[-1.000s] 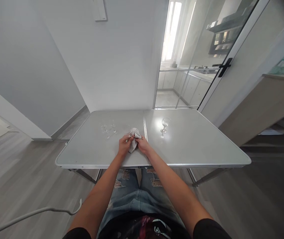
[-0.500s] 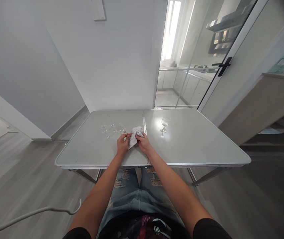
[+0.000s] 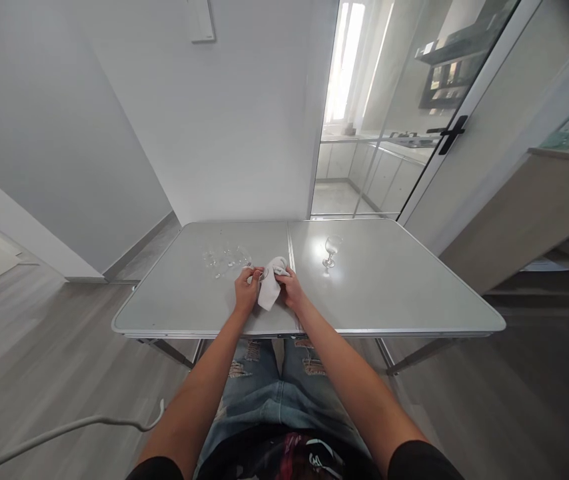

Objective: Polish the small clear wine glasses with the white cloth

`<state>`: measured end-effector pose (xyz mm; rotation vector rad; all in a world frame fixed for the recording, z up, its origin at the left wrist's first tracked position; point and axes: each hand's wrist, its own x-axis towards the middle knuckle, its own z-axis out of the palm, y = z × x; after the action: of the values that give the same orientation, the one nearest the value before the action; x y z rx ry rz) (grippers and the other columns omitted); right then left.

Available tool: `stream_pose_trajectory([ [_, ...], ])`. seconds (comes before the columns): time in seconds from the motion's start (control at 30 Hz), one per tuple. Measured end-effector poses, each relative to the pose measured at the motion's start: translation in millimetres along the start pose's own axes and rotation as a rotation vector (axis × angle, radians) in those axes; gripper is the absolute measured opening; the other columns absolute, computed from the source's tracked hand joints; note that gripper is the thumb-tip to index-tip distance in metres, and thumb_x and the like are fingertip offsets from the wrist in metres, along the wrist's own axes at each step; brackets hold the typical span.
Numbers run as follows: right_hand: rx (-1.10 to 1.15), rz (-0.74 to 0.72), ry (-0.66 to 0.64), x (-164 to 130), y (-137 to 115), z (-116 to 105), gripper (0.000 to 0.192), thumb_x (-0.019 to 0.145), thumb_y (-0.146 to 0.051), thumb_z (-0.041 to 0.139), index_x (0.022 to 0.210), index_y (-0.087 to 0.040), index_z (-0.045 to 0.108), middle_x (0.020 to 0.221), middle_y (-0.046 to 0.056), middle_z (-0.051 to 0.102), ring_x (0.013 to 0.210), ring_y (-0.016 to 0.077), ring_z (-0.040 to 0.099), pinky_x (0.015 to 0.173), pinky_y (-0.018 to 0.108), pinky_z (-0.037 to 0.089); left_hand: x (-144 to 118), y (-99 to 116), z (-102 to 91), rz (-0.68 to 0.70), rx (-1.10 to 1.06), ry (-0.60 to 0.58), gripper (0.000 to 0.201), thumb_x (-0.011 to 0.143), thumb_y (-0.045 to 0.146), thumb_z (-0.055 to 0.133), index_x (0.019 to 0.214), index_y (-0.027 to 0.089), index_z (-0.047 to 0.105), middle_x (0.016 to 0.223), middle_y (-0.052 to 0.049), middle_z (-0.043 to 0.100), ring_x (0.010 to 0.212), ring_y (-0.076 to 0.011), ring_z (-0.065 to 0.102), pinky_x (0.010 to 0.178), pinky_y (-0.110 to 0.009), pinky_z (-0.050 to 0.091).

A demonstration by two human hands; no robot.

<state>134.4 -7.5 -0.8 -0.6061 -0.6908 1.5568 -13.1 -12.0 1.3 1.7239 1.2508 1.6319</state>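
Centre of frame, over the folding table [image 3: 389, 300]: left hand [image 3: 246, 292] fingers pinching a clear wine glass [image 3: 237, 260] tilted leftward, right hand [image 3: 292, 288] fingers pressed around a white cloth [image 3: 269, 288] against it

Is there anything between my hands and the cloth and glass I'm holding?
Nothing visible. The left hand grips the clear glass, and the right hand grips the white cloth directly.
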Motion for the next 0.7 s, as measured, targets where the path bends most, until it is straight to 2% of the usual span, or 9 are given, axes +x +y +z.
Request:
stream_pose_trajectory([
  [0.13, -0.022, -0.081, 0.049, 5, 3, 0, 0.038, 0.063, -0.023, 0.081, 0.096, -0.025, 0.063, 0.087, -0.003, 0.07, 0.078, 0.0155, 0.064, 0.068, 0.026, 0.051, 1, -5, 1.6, 0.0, -0.052, -0.01, 0.03, 0.094, 0.045, 0.056, 0.091, 0.02, 0.073, 0.099, -0.007, 0.074, 0.098, -0.0211, 0.068, 0.092, -0.035, 0.05],
  [0.33, -0.171, -0.015, -0.016, 5, 11, 0, 0.033, 0.061, -0.02, 0.077, 0.091, -0.022, 0.063, 0.079, -0.003, 0.067, 0.07, 0.0139, 0.06, 0.06, 0.022, 0.045, 1, -1, 2.5, 0.027, -0.032, -0.026, 0.03, 0.093, 0.045, 0.057, 0.088, 0.021, 0.072, 0.097, -0.006, 0.074, 0.096, -0.0205, 0.067, 0.092, -0.035, 0.05],
  [0.5, -0.173, -0.015, -0.019, -2, 4, 0, 0.034, 0.058, -0.019, 0.072, 0.091, -0.021, 0.063, 0.074, -0.004, 0.065, 0.063, 0.013, 0.056, 0.057, 0.023, 0.043, 0, -2, 1.2, -0.02, -0.002, 0.015, 0.031, 0.095, 0.045, 0.055, 0.094, 0.021, 0.073, 0.095, -0.006, 0.074, 0.091, -0.0196, 0.067, 0.086, -0.033, 0.051],
  [0.7, -0.159, -0.182, 0.106, 3, 3, -3, 0.029, 0.065, -0.026, 0.072, 0.091, -0.022, 0.059, 0.078, -0.004, 0.064, 0.067, 0.0125, 0.058, 0.062, 0.023, 0.047, 1, -5, 2.1, -0.002, 0.001, -0.011, 0.03, 0.095, 0.045, 0.055, 0.095, 0.021, 0.073, 0.098, -0.006, 0.074, 0.094, -0.0201, 0.067, 0.087, -0.033, 0.05],
])
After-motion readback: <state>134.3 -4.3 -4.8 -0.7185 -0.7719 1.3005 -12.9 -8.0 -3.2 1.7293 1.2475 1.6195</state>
